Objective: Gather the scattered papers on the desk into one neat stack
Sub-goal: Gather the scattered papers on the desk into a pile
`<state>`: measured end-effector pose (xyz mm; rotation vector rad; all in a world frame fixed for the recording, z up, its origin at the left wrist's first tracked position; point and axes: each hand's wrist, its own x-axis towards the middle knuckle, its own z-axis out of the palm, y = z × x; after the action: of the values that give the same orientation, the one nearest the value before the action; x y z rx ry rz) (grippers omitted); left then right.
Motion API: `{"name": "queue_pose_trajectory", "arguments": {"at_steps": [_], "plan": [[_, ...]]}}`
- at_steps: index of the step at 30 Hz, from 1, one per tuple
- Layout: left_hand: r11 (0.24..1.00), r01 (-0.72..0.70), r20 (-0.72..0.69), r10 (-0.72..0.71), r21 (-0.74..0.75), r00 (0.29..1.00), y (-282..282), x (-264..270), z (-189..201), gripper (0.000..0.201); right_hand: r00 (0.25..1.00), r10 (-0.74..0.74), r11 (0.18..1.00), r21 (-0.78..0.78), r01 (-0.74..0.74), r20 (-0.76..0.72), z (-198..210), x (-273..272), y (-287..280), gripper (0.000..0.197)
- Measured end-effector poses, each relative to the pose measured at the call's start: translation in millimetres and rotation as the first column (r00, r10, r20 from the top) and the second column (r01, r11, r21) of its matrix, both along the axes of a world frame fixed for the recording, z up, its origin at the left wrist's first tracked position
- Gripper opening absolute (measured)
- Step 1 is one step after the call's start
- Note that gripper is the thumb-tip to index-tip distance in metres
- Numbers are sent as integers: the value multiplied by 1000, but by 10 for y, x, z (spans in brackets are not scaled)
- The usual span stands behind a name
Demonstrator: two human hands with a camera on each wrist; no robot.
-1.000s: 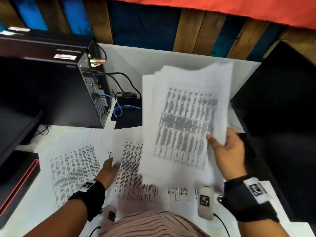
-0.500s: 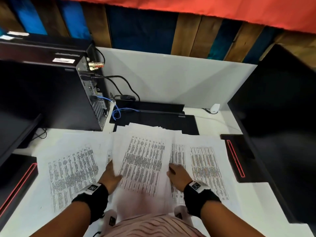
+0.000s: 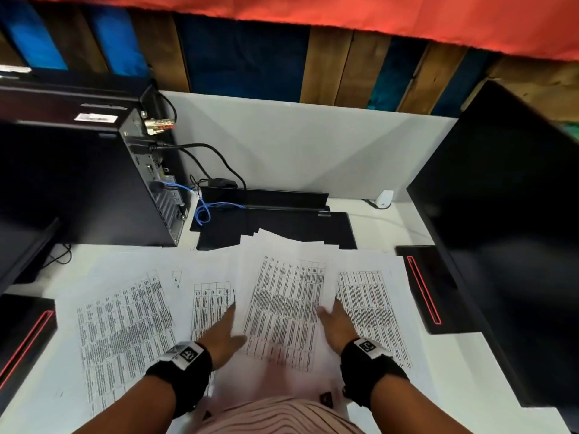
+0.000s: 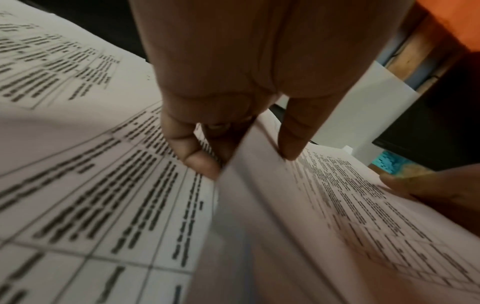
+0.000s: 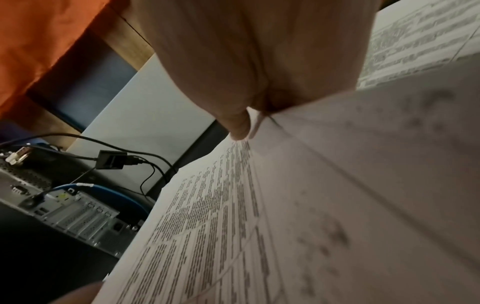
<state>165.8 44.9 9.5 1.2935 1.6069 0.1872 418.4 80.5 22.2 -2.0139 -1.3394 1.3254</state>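
Observation:
A fanned stack of printed papers (image 3: 282,308) lies in the middle of the white desk (image 3: 463,364). My left hand (image 3: 225,333) grips its left edge: in the left wrist view the fingers (image 4: 197,162) curl beneath the stack (image 4: 324,216) and the thumb presses on top. My right hand (image 3: 335,327) holds the right edge, thumb (image 5: 239,127) on the printed top sheet (image 5: 197,226), fingers hidden under paper. Loose sheets lie flat around it: one at the left (image 3: 125,333), one partly beneath (image 3: 210,296), one at the right (image 3: 369,305).
A black computer tower (image 3: 94,183) with cables (image 3: 203,211) stands at the back left. A flat black device (image 3: 282,227) lies behind the papers. A dark monitor (image 3: 501,245) and its red-lined base (image 3: 429,286) fill the right; another base (image 3: 22,339) sits at the left.
My right hand brought the raised stack down onto the desk. Both hands have since closed in on the stack's two side edges, and the sheets sit a little further right.

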Motion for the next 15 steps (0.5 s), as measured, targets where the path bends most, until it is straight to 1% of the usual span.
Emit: {"name": "queue_pose_trajectory", "arguments": {"at_steps": [1, 2, 4, 5, 6, 7, 9, 10, 11, 12, 13, 14, 15], "plan": [[1000, -9, -19, 9, 24, 1000, 13, -7, 6, 79, 1000, -20, 1000, -7, 20, 0, 7, 46, 12, 44], [998, -51, -67, 54, 46, 996, 32, -5, 19, 75, 998, -60, 998, -2, 60, 23, -20, 96, 39, 46], [983, -139, -155, 158, 124, 975, 73, 6, 36, 62, 984, -140, 990, 3, 140, 114, -53, 193, 77, 50], [983, -128, -191, 152, 131, 970, 76, 26, 58, 56, 977, -157, 987, 0, 158, 141, -80, 209, 80, 50], [991, -86, -218, 107, 103, 970, 78, 71, 70, 55, 978, -150, 988, -9, 153, 147, -91, 203, 70, 48], [998, -28, -230, 42, 65, 972, 66, 119, 67, 58, 983, -121, 992, -11, 124, 139, -110, 181, 53, 45], [997, 78, -201, -81, -24, 976, 59, 235, 155, 65, 992, -65, 998, -4, 66, 109, -111, 125, 9, 40], [993, 111, -190, -118, -50, 975, 67, 248, 188, 64, 994, -51, 999, -12, 52, 99, -102, 98, -4, 38], [992, 116, -174, -121, -42, 977, 92, 216, 209, 60, 993, -48, 999, -9, 50, 105, -88, 103, -5, 36], [997, 78, -156, -78, -6, 985, 117, 126, 220, 54, 992, -58, 998, -15, 60, 108, -97, 115, 4, 37], [999, -5, -148, 12, 46, 989, 131, 14, 250, 49, 991, -67, 998, -13, 69, 114, -102, 153, 11, 41], [988, -125, -164, 139, 92, 977, 141, -174, 221, 46, 991, -68, 997, -14, 70, 119, -122, 194, 17, 45], [959, -250, -207, 274, 137, 939, 117, -411, 177, 45, 990, -51, 998, -17, 54, 130, -120, 213, 17, 47]]}}
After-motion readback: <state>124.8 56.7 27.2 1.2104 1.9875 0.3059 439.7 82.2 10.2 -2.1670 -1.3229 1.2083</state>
